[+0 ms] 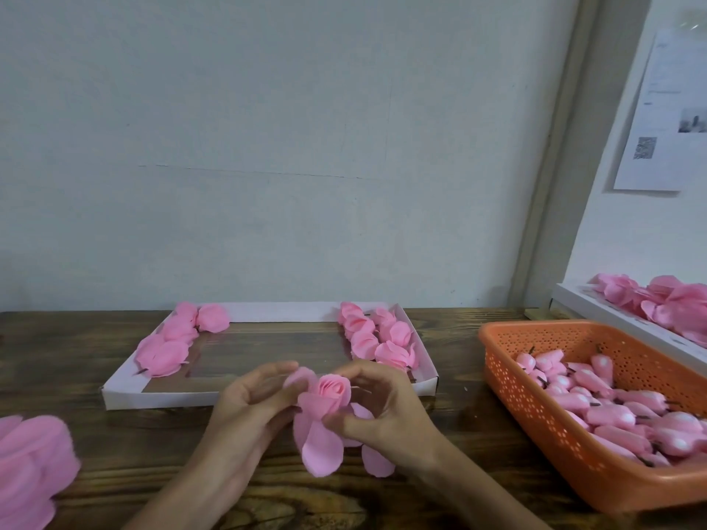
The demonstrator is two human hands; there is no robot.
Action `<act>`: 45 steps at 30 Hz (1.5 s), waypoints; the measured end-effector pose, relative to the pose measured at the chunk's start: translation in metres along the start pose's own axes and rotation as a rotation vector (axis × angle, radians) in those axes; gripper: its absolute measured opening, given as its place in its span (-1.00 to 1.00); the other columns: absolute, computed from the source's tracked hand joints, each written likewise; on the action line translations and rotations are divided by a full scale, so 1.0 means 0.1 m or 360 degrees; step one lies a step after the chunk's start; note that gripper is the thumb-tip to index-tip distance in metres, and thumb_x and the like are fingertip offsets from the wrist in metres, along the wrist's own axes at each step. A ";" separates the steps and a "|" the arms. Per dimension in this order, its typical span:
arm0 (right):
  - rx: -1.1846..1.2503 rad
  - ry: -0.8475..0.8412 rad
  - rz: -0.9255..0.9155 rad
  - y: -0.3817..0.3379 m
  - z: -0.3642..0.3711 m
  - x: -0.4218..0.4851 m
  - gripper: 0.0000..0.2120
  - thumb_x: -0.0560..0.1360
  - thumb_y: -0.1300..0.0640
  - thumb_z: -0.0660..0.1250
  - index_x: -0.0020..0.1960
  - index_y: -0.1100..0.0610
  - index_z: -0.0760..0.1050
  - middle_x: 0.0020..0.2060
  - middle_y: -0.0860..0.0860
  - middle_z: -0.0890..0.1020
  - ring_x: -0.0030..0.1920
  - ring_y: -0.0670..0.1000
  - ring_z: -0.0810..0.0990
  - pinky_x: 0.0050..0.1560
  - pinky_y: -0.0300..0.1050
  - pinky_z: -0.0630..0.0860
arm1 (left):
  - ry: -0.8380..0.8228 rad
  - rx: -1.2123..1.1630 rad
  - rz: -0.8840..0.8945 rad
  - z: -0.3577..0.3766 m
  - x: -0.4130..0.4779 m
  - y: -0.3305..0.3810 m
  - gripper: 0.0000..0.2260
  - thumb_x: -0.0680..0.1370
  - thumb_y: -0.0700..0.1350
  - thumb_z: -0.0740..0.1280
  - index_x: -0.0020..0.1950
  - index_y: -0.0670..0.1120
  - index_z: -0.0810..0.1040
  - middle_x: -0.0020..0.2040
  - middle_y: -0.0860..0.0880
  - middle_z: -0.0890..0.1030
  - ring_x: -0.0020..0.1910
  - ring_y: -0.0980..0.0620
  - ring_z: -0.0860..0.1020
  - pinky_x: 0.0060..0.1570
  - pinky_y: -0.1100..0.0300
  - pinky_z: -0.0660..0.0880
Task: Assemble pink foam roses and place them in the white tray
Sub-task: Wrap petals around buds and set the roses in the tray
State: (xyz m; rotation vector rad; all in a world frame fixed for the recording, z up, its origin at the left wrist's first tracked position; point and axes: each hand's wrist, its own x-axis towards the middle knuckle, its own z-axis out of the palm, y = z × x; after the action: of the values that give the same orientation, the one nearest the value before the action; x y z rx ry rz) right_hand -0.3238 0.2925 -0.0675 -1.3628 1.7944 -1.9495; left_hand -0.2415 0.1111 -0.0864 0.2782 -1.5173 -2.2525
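1. The left hand (pixel 248 399) holds the half-made pink foam rose (pixel 329 399) from its left side, fingers curled round the outer petals, so its grip is closed on the flower
2. The right hand (pixel 382 411) takes the same rose from the right, thumb pressed on a loose front petal, its grip likewise clasping the flower
3. The rose is held above the dark wooden tabletop (pixel 114 472), just in front of the shallow white cardboard tray (pixel 160 397) and not in it; its centre is a tight spiral, and long petals hang loose below the hands
4. Inside the tray, finished pink roses (pixel 375 338) lie in rows along the left and right sides
5. To the right stands an orange perforated plastic basket (pixel 535 415) filled with pink foam buds (pixel 597 399) on short dark stems
6. A blurred stack of pink foam petals (pixel 30 460) lies at the left edge of the tabletop
7. Behind the basket, a second white tray (pixel 612 311) carries more pink flowers
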 end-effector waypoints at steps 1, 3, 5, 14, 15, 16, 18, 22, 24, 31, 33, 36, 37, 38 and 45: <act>-0.0005 -0.0019 0.0012 0.00 0.00 -0.01 -0.71 0.43 0.40 0.52 0.09 0.15 0.67 0.02 0.03 0.75 0.07 0.06 0.72 0.13 -0.04 0.64 | 0.0030 0.0029 0.0081 0.00 -0.01 0.00 -0.50 0.21 -0.16 0.60 0.13 -0.21 0.66 0.02 -0.29 0.74 -0.07 -0.15 0.75 -0.22 0.14 0.69; -0.0024 -0.0043 0.0024 0.01 0.02 -0.02 -0.73 0.44 0.38 0.53 0.11 0.18 0.67 0.04 0.03 0.75 0.09 0.07 0.72 0.13 -0.02 0.64 | 0.0102 0.0106 0.0202 0.01 -0.03 -0.01 -0.49 0.17 -0.09 0.63 0.09 -0.15 0.69 -0.02 -0.26 0.75 -0.06 -0.16 0.75 -0.21 0.13 0.68; -0.0078 -0.0023 0.0014 0.02 0.03 -0.01 -0.73 0.44 0.32 0.55 0.12 0.20 0.66 0.05 0.09 0.71 0.09 0.15 0.70 0.12 0.16 0.66 | 0.0147 0.0190 0.0299 0.02 -0.04 -0.01 -0.60 0.18 -0.04 0.63 -0.02 -0.09 0.75 -0.05 -0.20 0.76 -0.07 -0.14 0.75 -0.16 0.07 0.66; -0.0333 -0.0001 0.0017 -0.05 0.07 -0.03 -0.68 0.37 0.35 0.58 0.11 0.17 0.70 0.14 -0.03 0.67 0.11 0.11 0.69 0.06 0.23 0.65 | 0.0021 0.0314 0.0437 0.08 -0.13 0.02 -0.74 0.29 0.03 0.57 -0.13 -0.10 0.79 -0.12 -0.20 0.76 -0.16 -0.10 0.74 -0.18 0.10 0.68; -0.0356 -0.0001 0.0027 -0.06 0.08 -0.03 -0.68 0.37 0.35 0.58 0.10 0.18 0.70 0.12 -0.02 0.68 0.10 0.12 0.69 0.06 0.22 0.66 | 0.0000 0.0342 0.0422 0.08 -0.13 0.03 -0.74 0.30 0.05 0.56 -0.13 -0.08 0.79 -0.11 -0.18 0.76 -0.15 -0.10 0.74 -0.17 0.09 0.69; -0.0368 0.0006 0.0041 -0.07 0.07 -0.03 -0.69 0.38 0.35 0.58 0.10 0.19 0.70 0.10 -0.01 0.70 0.09 0.11 0.70 0.07 0.19 0.66 | -0.0020 0.0360 0.0415 0.07 -0.13 0.03 -0.75 0.30 0.05 0.55 -0.12 -0.07 0.80 -0.10 -0.18 0.76 -0.14 -0.08 0.74 -0.16 0.10 0.69; -0.0361 0.0032 0.0076 -0.07 0.07 -0.04 -0.71 0.39 0.35 0.58 0.10 0.20 0.71 0.05 -0.01 0.73 0.06 0.07 0.72 0.10 0.11 0.68 | -0.0047 0.0357 0.0410 0.05 -0.11 0.04 -0.76 0.32 0.02 0.55 -0.10 -0.08 0.80 -0.08 -0.18 0.76 -0.11 -0.07 0.74 -0.14 0.16 0.69; -0.0367 0.0071 0.0119 -0.06 0.06 -0.04 -0.71 0.41 0.26 0.61 0.12 0.14 0.72 -0.01 -0.02 0.76 0.03 0.00 0.74 0.13 0.03 0.68 | -0.0083 0.0334 0.0440 0.02 -0.09 0.08 -0.75 0.28 -0.04 0.56 -0.13 -0.14 0.78 -0.08 -0.15 0.75 -0.09 -0.04 0.73 -0.11 0.21 0.67; -0.0392 0.0064 0.0115 -0.06 0.06 -0.04 -0.70 0.41 0.22 0.63 0.13 0.10 0.72 -0.02 -0.05 0.77 0.02 -0.01 0.75 0.13 0.04 0.68 | -0.0110 0.0367 0.0448 0.02 -0.09 0.09 -0.78 0.27 -0.08 0.56 -0.15 -0.17 0.78 -0.09 -0.13 0.74 -0.11 -0.01 0.72 -0.13 0.24 0.66; -0.0398 0.0041 0.0099 -0.08 0.03 -0.03 -0.42 0.37 0.10 0.68 0.33 -0.08 0.56 0.02 -0.09 0.77 0.03 -0.06 0.75 0.09 0.03 0.70 | -0.0126 0.0435 0.0435 0.05 -0.13 0.13 -0.85 0.30 -0.11 0.50 -0.18 -0.10 0.79 -0.13 -0.12 0.75 -0.16 0.03 0.72 -0.19 0.24 0.66; -0.0422 0.0022 0.0104 -0.07 0.02 -0.02 -0.58 0.41 0.08 0.65 0.24 0.02 0.66 0.03 -0.11 0.76 0.05 -0.06 0.74 0.11 0.03 0.70 | -0.0110 0.0422 0.0442 0.06 -0.13 0.14 -0.87 0.31 -0.12 0.48 -0.20 -0.07 0.79 -0.15 -0.12 0.76 -0.17 0.04 0.72 -0.20 0.25 0.66; -0.0315 0.0045 0.0117 -0.05 0.02 -0.01 -0.67 0.45 0.10 0.61 0.18 0.08 0.68 0.04 -0.09 0.76 0.07 -0.03 0.74 0.12 0.04 0.69 | -0.0072 0.0401 0.0422 0.06 -0.12 0.11 -0.84 0.39 -0.07 0.44 -0.11 -0.04 0.80 -0.07 -0.12 0.77 -0.07 0.00 0.73 -0.07 0.20 0.69; -0.0266 0.0074 0.0117 -0.04 0.01 -0.01 -0.68 0.45 0.11 0.61 0.18 0.07 0.67 0.05 -0.08 0.76 0.08 -0.01 0.74 0.13 0.05 0.69 | -0.0064 0.0324 0.0380 0.06 -0.11 0.11 -0.80 0.43 -0.06 0.42 -0.04 -0.05 0.79 0.00 -0.13 0.77 0.00 -0.03 0.74 0.01 0.16 0.69; -0.0203 0.0109 0.0121 -0.03 0.00 0.00 -0.69 0.45 0.13 0.61 0.17 0.06 0.66 0.06 -0.05 0.76 0.09 0.00 0.74 0.13 0.03 0.69 | -0.0089 0.0241 0.0326 0.06 -0.11 0.10 -0.77 0.47 -0.05 0.40 0.04 -0.07 0.78 0.07 -0.14 0.76 0.07 -0.06 0.73 0.07 0.12 0.68; 0.0187 0.0243 0.0178 0.00 -0.11 0.05 -0.76 0.47 0.17 0.57 0.13 0.03 0.70 0.10 0.04 0.75 0.13 0.12 0.74 0.08 -0.07 0.65 | -0.0130 0.0199 0.0024 0.04 -0.06 -0.01 -0.71 0.40 -0.18 0.50 0.07 -0.29 0.72 0.04 -0.28 0.74 -0.05 -0.10 0.74 -0.14 0.18 0.68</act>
State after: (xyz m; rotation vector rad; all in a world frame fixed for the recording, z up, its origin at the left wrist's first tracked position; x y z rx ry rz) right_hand -0.3349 0.2967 -0.0637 -1.0803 1.7458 -2.1119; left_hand -0.2376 0.1176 -0.0864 0.2124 -1.7000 -2.1850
